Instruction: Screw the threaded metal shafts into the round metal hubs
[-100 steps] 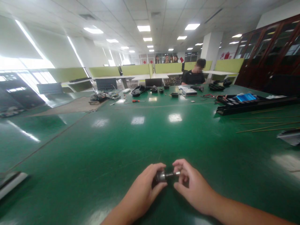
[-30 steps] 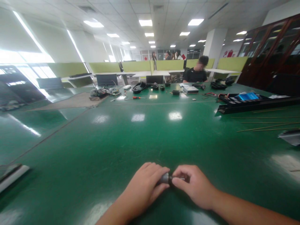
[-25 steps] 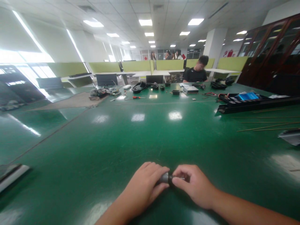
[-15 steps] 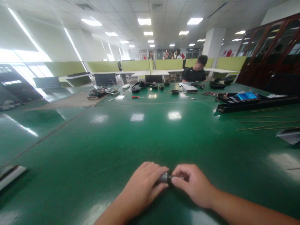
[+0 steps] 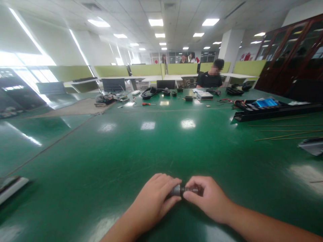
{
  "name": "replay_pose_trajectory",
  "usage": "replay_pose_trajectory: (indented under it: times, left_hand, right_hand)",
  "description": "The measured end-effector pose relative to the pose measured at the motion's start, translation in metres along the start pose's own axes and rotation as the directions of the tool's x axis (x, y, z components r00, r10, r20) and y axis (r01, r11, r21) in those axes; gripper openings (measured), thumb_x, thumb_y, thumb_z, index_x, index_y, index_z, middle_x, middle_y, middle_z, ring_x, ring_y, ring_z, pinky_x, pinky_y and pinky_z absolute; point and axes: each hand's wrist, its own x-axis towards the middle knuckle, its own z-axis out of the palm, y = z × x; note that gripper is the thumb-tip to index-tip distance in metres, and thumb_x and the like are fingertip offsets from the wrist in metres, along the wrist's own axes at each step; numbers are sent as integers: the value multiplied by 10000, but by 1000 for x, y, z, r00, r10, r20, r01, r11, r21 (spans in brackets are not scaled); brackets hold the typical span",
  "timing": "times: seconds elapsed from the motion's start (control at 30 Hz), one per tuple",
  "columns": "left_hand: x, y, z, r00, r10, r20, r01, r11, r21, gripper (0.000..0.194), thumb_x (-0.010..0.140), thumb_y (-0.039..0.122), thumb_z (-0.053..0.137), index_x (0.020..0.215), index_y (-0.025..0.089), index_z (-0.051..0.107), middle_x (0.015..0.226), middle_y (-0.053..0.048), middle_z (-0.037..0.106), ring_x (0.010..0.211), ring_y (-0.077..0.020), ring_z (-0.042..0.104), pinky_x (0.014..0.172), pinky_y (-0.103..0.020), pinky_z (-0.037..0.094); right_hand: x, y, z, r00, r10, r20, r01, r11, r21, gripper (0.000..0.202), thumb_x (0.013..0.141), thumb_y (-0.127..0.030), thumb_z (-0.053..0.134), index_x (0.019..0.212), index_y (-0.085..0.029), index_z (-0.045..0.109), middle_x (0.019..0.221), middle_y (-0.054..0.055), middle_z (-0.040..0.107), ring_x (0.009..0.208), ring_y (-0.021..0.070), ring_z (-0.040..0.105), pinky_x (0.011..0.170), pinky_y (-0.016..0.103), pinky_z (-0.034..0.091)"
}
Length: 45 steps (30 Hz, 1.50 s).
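Low in the head view, a small grey metal cylinder (image 5: 177,190) lies on its side just over the green table (image 5: 126,151). My left hand (image 5: 156,195) is closed round its wider left part, thumb in front and fingers behind, so most of that part is hidden. A narrower, dark ribbed shaft (image 5: 189,190) sticks out to the right. My right hand (image 5: 210,197) is closed at this shaft, thumb and forefinger on either side of it; its other fingers are curled.
A white-edged object (image 5: 13,191) sits at the left. Thin brass-coloured rods (image 5: 285,135) and a black tray of parts (image 5: 247,116) lie right. A screwdriver (image 5: 148,104), black boxes and electronics stand farther back. A person in black (image 5: 209,80) sits across the table.
My right thumb and forefinger have parted slightly, and more of the ribbed shaft shows between them. My left hand keeps its hold on the cylinder.
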Motion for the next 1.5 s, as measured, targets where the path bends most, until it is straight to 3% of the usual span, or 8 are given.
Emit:
replay_pose_trajectory:
  times: [1.5]
  left_hand:
    - [-3, -3, -10, 999, -48, 13, 49, 998, -30, 281, 953, 257, 578, 1231, 220, 585, 1072, -74, 678, 967, -231, 621, 894, -387, 504]
  right_hand:
    - [0, -2, -1, 999, 35, -17, -34, 998, 47, 147, 824, -286, 670, 769, -154, 636, 637, -26, 557, 594, 128, 481, 580, 248, 357]
